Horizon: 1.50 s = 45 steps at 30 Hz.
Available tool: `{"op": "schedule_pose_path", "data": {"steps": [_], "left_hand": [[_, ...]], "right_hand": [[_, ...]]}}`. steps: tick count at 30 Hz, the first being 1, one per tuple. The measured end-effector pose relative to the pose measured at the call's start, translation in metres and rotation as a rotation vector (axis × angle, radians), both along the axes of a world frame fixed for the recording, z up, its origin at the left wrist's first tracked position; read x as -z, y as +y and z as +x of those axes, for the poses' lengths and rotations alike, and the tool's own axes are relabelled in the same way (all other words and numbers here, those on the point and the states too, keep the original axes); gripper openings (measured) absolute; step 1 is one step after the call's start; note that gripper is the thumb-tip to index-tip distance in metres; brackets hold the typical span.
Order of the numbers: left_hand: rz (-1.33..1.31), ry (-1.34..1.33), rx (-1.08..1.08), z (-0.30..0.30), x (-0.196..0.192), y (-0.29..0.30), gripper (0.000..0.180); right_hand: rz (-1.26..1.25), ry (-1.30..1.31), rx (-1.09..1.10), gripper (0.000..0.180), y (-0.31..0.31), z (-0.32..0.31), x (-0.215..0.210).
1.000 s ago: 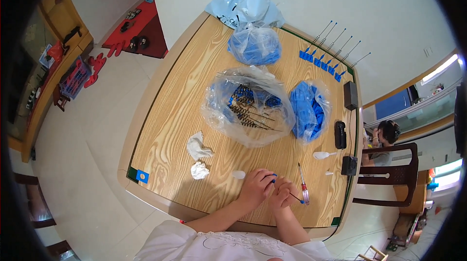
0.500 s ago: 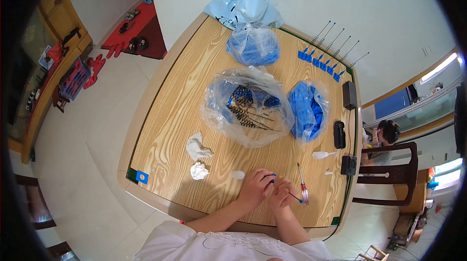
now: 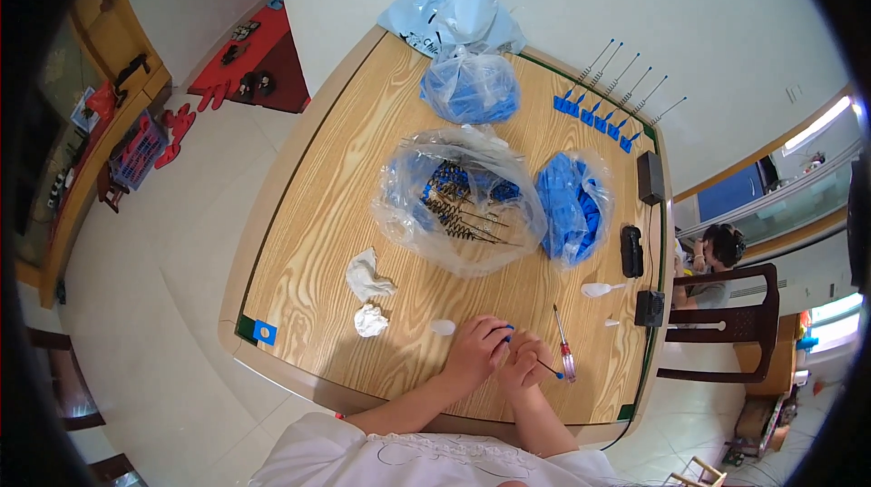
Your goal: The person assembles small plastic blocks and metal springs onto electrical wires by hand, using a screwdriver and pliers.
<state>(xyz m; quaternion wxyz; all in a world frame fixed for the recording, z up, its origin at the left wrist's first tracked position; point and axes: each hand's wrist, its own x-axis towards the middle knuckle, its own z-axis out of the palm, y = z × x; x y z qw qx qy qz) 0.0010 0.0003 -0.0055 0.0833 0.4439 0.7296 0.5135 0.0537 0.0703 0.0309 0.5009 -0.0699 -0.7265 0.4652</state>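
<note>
Both my hands are together over the near part of the table, closed on one small assembly. My left hand (image 3: 475,353) curls round its blue end, which shows only a little between the fingers. Pinched in my right hand (image 3: 525,364) is the thin dark rod (image 3: 546,365), tipped with a small blue knob. The fingers hide the middle of this piece. Just right of my right hand lies a screwdriver (image 3: 567,360) with a clear red handle. A small white translucent piece (image 3: 443,327) rests beside my left hand.
Crumpled white tissues (image 3: 369,320) lie at left. An open clear bag (image 3: 408,233) of dark springs stands mid-table, beside a bag of blue parts (image 3: 572,206). Several blue-based spring rods (image 3: 594,119) line the far right edge. Black boxes (image 3: 650,178) sit along the right edge.
The hands and the held piece keep nearly the same pose. The whole view has shifted very slightly.
</note>
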Motion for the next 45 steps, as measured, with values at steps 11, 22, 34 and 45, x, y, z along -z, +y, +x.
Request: {"op": "schedule_pose_path", "data": {"steps": [11,22,34,45], "left_hand": [[0.006,0.011,-0.025,-0.002,-0.008,0.000,0.029],[0.015,0.018,-0.014,-0.001,-0.004,0.000,0.023],[0.031,0.028,-0.008,-0.001,-0.009,-0.002,0.022],[0.077,0.047,-0.047,0.006,0.000,-0.003,0.019]], "right_hand": [[-0.021,0.027,-0.041,0.033,0.000,-0.003,-0.002],[0.026,-0.056,-0.047,0.025,0.005,0.008,0.001],[-0.040,-0.027,-0.015,0.032,0.000,0.002,0.002],[-0.068,0.015,0.014,0.032,-0.002,0.001,0.001]]}}
